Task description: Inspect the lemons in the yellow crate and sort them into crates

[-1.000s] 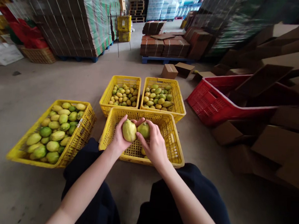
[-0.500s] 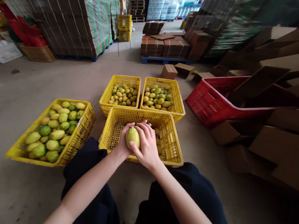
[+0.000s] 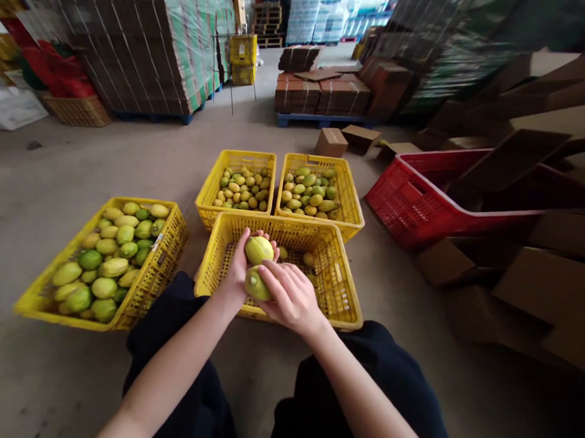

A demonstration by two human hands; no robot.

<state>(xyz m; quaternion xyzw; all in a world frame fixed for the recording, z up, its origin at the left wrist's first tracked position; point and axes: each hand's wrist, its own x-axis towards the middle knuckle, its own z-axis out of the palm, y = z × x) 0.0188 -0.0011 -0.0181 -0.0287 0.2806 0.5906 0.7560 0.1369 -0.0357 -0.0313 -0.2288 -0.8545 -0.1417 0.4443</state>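
Over the front yellow crate (image 3: pixel 339 276), my left hand (image 3: pixel 236 272) is curled around an oval yellow-green fruit (image 3: pixel 259 250) that looks like a lemon. My right hand (image 3: pixel 293 298) grips a second, greener lemon-like fruit (image 3: pixel 256 284) just below it, close against the left palm. Several similar fruits (image 3: pixel 308 259) lie at the right side of the crate's floor, partly hidden by my right hand. The undersides of both held fruits and some fingertips are out of sight.
To the left stands a yellow crate (image 3: pixel 173 237) full of larger yellow-green fruits. Behind the front crate, a back-left crate (image 3: pixel 205 189) and a back-right crate (image 3: pixel 351 200) hold more. A red crate (image 3: pixel 399 193) and loose cardboard boxes (image 3: pixel 543 276) crowd the right.
The hands have turned and shifted apart slightly. Two fruits now show where one showed before: one in the left hand, one under the right fingers. Fruits on the crate floor are more visible.
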